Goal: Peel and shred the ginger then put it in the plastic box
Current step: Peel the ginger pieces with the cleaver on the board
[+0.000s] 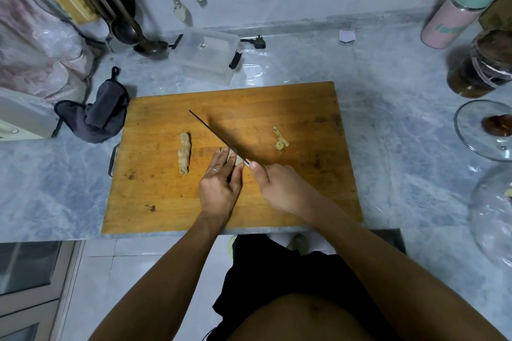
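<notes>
Holding a ginger piece down near the middle of the board, the left hand is lying with its fingers stretched forward and resting on top of the piece, not wrapped round it. Just right of it, the right hand is gripping the handle of a knife, thumb along the top; the handle itself is hidden under the hand. The blade is running up and left from the hand, its near end sitting against the pinned piece beside the left fingertips.

Judging from this, the step in hand is cutting: the piece is being sliced or trimmed, with shredding not yet finished. Whether this piece is fully peeled is hard to tell, as the hand is covering most of it.

Left of the hands, a second ginger is lying upright in the frame, rough and apparently unpeeled. To the right, a small heap of scraps is sitting apart from the work; peelings or cuttings, I cannot say which.

Beyond the board's upper edge, the box is standing open on the surface, seemingly with no ginger in it.

The next move is calling for short, even strokes, with the left fingertips kept clear of the edge and creeping back as the piece shortens. The second ginger needs peeling afterwards.
</notes>
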Tool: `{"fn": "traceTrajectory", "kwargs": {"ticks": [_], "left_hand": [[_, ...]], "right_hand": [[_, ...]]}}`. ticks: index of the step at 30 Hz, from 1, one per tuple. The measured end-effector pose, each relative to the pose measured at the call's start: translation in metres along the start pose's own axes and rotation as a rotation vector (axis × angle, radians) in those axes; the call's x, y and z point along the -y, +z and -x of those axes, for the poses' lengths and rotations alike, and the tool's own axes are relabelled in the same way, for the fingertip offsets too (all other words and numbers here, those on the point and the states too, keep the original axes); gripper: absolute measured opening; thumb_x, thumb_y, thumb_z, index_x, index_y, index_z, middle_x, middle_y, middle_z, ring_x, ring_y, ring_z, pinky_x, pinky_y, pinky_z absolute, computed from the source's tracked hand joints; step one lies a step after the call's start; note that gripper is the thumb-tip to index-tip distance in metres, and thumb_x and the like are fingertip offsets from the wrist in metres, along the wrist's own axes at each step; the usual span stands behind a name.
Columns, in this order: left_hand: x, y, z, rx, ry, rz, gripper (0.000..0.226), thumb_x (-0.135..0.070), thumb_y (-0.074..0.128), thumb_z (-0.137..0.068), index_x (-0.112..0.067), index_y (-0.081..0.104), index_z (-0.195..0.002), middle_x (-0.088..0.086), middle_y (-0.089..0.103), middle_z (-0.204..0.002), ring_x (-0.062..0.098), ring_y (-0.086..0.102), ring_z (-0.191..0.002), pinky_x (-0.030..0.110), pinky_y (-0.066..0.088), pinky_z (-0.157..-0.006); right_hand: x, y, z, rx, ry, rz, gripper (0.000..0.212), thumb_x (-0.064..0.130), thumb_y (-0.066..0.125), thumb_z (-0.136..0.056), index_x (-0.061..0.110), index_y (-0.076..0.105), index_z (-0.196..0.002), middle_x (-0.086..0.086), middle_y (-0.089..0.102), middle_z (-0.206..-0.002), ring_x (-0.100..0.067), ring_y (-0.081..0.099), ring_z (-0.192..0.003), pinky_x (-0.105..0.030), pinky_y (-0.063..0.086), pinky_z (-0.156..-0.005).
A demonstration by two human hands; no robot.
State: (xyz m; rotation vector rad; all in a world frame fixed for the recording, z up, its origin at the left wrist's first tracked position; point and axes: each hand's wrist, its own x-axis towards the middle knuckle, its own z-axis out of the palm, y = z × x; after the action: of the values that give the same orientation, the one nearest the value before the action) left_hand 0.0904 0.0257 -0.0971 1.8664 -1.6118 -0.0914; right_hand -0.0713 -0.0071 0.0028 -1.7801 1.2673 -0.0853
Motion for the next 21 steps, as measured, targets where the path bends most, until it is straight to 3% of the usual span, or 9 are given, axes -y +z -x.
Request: {"fn": "traceTrajectory", "kwargs": {"ticks": [2,5,8,14,18,21], "left_hand": [[0.001,0.000,0.000,-0.015,-0.003,0.023,0.039,-0.031,0.055,-0.094,-0.002,0.073,-0.113,0.016,0.067,-0.124,0.030,0.058,-0.123,0.025,0.041,-0.105],[0.003,0.001,0.000,-0.008,-0.033,0.059,0.032,-0.025,0.063,-0.092,-0.003,0.073,-0.113,0.014,0.066,-0.125,0.028,0.057,-0.125,0.020,0.036,-0.107],[0.003,0.002,-0.001,0.013,-0.071,0.076,0.030,-0.018,0.071,-0.088,-0.003,0.073,-0.114,0.014,0.065,-0.127,0.027,0.056,-0.126,0.020,0.035,-0.109],[0.005,0.000,-0.001,0.008,-0.068,0.102,0.029,-0.015,0.074,-0.086,-0.003,0.073,-0.112,0.014,0.066,-0.125,0.026,0.057,-0.125,0.021,0.038,-0.108],[-0.002,-0.004,-0.002,0.018,-0.122,0.150,0.033,-0.027,0.062,-0.090,-0.006,0.075,-0.111,0.010,0.068,-0.124,0.022,0.057,-0.126,0.024,0.042,-0.106],[-0.003,-0.009,-0.003,0.041,-0.188,0.215,0.028,-0.017,0.071,-0.086,-0.009,0.074,-0.113,0.004,0.066,-0.128,0.015,0.054,-0.129,0.021,0.039,-0.108]], "right_hand": [[0.006,-0.003,-0.004,-0.005,-0.011,0.000,0.067,0.050,0.020,-0.107,0.014,0.051,-0.059,-0.004,0.054,-0.061,-0.020,0.053,-0.066,-0.030,0.036,-0.068],[-0.003,-0.008,0.000,-0.009,-0.008,-0.008,0.070,0.049,0.020,-0.107,0.009,0.058,-0.064,-0.011,0.066,-0.074,-0.026,0.062,-0.078,-0.032,0.043,-0.075],[-0.011,-0.006,0.004,0.025,0.003,-0.032,0.066,0.051,0.020,-0.106,0.017,0.053,-0.061,-0.015,0.071,-0.086,-0.031,0.066,-0.090,-0.035,0.048,-0.086],[-0.011,0.000,0.005,0.007,0.035,-0.048,0.069,0.050,0.019,-0.107,0.009,0.059,-0.069,-0.010,0.068,-0.081,-0.030,0.065,-0.090,-0.034,0.046,-0.084],[-0.005,0.021,0.015,-0.051,0.070,-0.016,0.061,0.055,0.017,-0.105,0.014,0.060,-0.091,-0.019,0.064,-0.105,-0.035,0.055,-0.109,-0.040,0.042,-0.090],[-0.008,0.016,0.017,-0.077,0.080,-0.022,0.067,0.054,0.017,-0.105,0.009,0.064,-0.088,-0.018,0.068,-0.100,-0.033,0.060,-0.101,-0.039,0.047,-0.089]]}}
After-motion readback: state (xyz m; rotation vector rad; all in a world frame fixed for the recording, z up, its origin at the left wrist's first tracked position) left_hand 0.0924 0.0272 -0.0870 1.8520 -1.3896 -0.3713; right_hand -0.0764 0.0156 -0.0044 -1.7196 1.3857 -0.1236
